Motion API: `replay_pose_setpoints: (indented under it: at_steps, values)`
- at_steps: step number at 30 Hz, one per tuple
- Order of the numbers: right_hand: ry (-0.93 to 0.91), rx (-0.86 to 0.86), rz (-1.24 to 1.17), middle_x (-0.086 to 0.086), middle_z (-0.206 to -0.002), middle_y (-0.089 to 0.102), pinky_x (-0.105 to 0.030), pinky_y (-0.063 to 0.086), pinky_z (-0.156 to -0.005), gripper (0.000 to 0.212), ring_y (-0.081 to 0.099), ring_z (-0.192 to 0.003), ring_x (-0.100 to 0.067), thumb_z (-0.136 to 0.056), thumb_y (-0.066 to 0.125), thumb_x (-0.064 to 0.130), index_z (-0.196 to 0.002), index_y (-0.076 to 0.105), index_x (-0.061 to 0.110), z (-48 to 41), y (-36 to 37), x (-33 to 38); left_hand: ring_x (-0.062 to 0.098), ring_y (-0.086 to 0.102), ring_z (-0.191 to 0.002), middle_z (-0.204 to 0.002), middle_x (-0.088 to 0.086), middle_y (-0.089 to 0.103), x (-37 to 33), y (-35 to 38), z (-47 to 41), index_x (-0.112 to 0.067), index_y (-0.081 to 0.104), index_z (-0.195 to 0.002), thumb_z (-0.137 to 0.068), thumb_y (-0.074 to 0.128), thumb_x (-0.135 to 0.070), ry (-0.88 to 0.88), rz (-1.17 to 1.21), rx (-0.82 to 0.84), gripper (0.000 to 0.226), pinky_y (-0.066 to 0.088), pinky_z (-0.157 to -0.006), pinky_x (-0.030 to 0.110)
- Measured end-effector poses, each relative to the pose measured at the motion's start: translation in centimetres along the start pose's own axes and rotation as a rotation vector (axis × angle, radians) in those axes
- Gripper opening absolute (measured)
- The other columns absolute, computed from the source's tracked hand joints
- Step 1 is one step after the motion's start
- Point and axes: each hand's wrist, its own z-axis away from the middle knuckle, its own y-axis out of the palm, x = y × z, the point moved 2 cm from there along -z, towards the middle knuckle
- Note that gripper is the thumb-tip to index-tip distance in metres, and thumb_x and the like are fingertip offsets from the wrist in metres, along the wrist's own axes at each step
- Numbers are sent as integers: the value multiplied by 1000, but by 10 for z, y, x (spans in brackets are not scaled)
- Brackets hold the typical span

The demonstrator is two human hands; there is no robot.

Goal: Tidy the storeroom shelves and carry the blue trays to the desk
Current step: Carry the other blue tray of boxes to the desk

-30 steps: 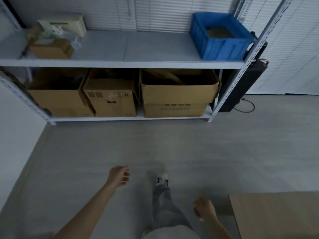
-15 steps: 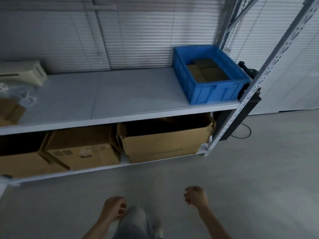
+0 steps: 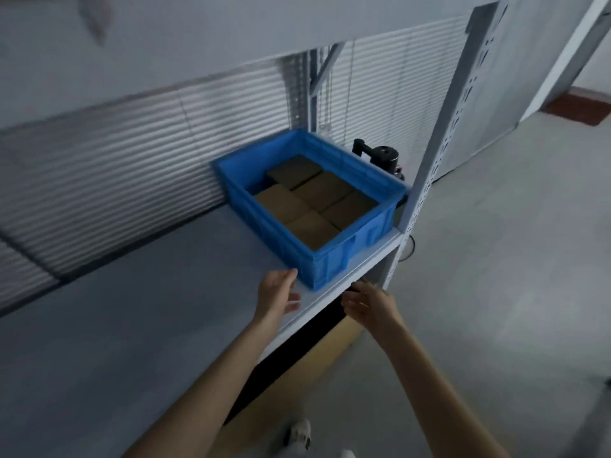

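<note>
A blue plastic tray (image 3: 350, 256) stands at the right end of the grey shelf (image 3: 139, 309), filled with several flat brown cardboard boxes (image 3: 307, 200). My left hand (image 3: 277, 292) reaches over the shelf with its fingers extended, fingertips just short of the tray's near left corner. My right hand (image 3: 367, 302) hovers in front of the shelf's front edge, below the tray's near corner, fingers spread and holding nothing.
A perforated grey upright (image 3: 429, 160) of the rack rises right of the tray. A black device (image 3: 380, 157) sits behind it. Another shelf board (image 3: 231, 24) runs overhead. A cardboard box (image 3: 330, 352) stands on the shelf below. Slatted blinds line the wall behind.
I have stepped up close to the rack. Both hands rose from waist height and opened, reaching towards the blue tray's near corner.
</note>
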Motion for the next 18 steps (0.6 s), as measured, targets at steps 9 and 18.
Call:
replay_pose_setpoints:
  at_steps: [9, 18]
  values:
    - [-179, -163, 44, -12, -99, 61, -36, 58, -70, 26, 64, -86, -25, -93, 59, 27, -113, 58, 11, -70, 56, 63, 17, 59, -81, -118, 13, 47, -50, 50, -81, -12, 33, -113, -85, 64, -8, 105, -190, -51, 42, 60, -56, 37]
    - [-215, -324, 152, -9, -81, 56, -28, 44, -55, 37, 56, -69, -20, -80, 75, 36, -95, 53, 9, -79, 61, 61, 18, 60, -87, -105, 5, 51, -39, 4, -48, -15, 36, -109, -84, 64, -10, 106, -266, -13, 38, 60, -54, 32]
